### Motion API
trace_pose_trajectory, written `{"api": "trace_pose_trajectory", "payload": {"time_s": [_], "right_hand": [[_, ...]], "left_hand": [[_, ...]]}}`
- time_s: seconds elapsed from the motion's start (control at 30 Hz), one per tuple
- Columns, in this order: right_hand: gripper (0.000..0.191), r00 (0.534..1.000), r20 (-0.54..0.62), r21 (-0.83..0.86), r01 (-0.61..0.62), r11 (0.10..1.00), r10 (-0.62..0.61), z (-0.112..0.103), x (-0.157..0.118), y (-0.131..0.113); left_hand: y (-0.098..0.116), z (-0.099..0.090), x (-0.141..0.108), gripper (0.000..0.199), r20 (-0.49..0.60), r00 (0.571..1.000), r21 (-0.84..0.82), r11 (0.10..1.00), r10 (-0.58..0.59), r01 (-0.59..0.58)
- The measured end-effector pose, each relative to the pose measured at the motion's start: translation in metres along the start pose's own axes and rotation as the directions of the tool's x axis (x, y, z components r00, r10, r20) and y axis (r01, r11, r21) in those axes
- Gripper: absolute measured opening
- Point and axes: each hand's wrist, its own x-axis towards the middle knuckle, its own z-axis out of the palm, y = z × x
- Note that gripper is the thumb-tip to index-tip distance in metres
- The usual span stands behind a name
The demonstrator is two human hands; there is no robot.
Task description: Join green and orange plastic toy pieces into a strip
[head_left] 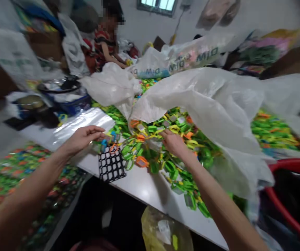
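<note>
A heap of green, yellow and orange plastic pieces [150, 153] covers the white table [150, 184]. My left hand [83, 137] hangs at the heap's near left edge, its fingers curled just above some blue and green pieces. My right hand [173, 143] presses down into the heap, fingertips among yellow loops. A thin yellow strand [139, 137] seems to run between the hands. A black plastic grid [112, 164] lies just below my left hand. A crumpled white plastic sack [204, 104] drapes over the heap's far side, hiding part of it.
A seated person [105, 43] works at the far end beside a printed sack [181, 59]. More coloured pieces lie in heaps at right [272, 132] and lower left [16, 181]. A metal pot [58, 85] stands at the table's far left; a red-rimmed chair [291, 167] stands at right.
</note>
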Motion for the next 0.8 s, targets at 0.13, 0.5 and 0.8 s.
{"api": "trace_pose_trajectory", "payload": {"time_s": [0.13,0.5,0.8], "right_hand": [[0.035,0.993,-0.005,-0.008,0.122,0.992,-0.122,0.032,0.024,-0.054],[0.031,0.986,-0.065,-0.005,0.156,0.988,-0.156,0.043,0.028,-0.092],[0.027,0.902,0.012,0.134,0.426,0.895,-0.432,0.056,0.064,-0.189]], "left_hand": [[-0.003,0.001,-0.001,0.042,-0.187,0.982,0.091,0.996,0.001,0.016],[-0.036,0.058,0.051,0.039,0.325,0.924,0.572,0.736,0.201,-0.361],[-0.047,0.048,0.010,0.043,0.252,0.961,0.623,0.741,0.112,-0.250]]}}
